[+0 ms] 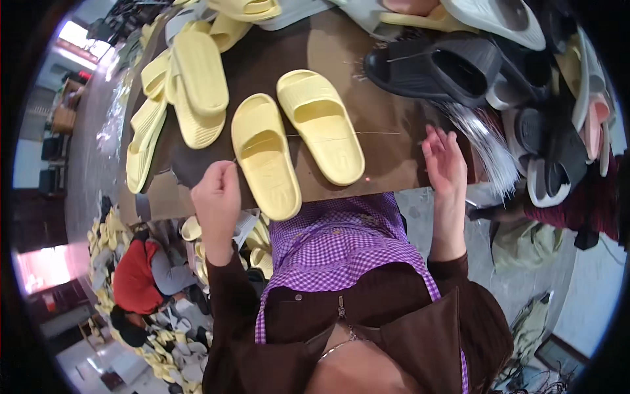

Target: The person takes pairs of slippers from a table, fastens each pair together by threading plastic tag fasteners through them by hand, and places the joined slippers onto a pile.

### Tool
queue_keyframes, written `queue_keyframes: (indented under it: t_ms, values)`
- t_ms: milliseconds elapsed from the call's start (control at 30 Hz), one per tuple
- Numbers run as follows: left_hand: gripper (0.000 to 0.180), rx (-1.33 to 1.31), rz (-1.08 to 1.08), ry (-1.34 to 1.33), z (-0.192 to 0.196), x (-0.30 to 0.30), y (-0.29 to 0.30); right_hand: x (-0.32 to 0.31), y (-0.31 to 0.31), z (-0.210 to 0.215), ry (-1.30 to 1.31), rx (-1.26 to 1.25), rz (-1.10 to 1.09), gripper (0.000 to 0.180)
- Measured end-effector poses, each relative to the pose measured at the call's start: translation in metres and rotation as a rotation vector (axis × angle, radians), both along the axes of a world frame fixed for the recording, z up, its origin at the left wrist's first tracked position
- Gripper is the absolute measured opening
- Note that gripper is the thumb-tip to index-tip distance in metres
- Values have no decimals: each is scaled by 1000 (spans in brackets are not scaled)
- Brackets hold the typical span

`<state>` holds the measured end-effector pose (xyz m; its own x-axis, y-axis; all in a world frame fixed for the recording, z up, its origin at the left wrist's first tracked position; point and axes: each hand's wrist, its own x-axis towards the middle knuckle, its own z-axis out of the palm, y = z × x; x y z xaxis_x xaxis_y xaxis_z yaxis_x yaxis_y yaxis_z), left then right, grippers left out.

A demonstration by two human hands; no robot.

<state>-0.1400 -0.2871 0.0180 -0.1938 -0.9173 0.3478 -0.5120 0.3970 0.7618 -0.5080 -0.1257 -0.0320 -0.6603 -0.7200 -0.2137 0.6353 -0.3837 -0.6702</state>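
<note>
Brown jacket (420, 328) is filling 6 o'clock, left hand (216, 194) pinching at 9 (can't tell if on thread (380, 133)), right hand (446, 161) hanging empty at 3, yellow slippers (328, 141) sitting at 12, one overhanging table (390, 167) edge: thread snagging could be dragging it off

Lit at the left by a bright white window (73, 33) and a lower pinkish window (46, 268). Laid with a grey shiny floor (92, 157). Furnished with a brown table (394, 161).

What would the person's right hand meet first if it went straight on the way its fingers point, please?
The right hand would probably meet the black slide sandal first, though depth is hard to judge.
</note>
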Motion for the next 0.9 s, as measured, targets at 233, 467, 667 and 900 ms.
queue_keyframes:
  t_ms: [233,467,667,900]
  values:
    - [7,-50,-119,-49,3,-8,26,79,16,32,408,154,176,22]
    - [9,-168,-373,-47,25,-11,34,100,-41,42,1991,427,293,18]
    - [11,-225,-480,-66,13,-10,26,93,-21,63,1997,359,219,13]
    - [11,-250,-711,-34,-9,-30,23,110,-1,76,1971,239,431,11]
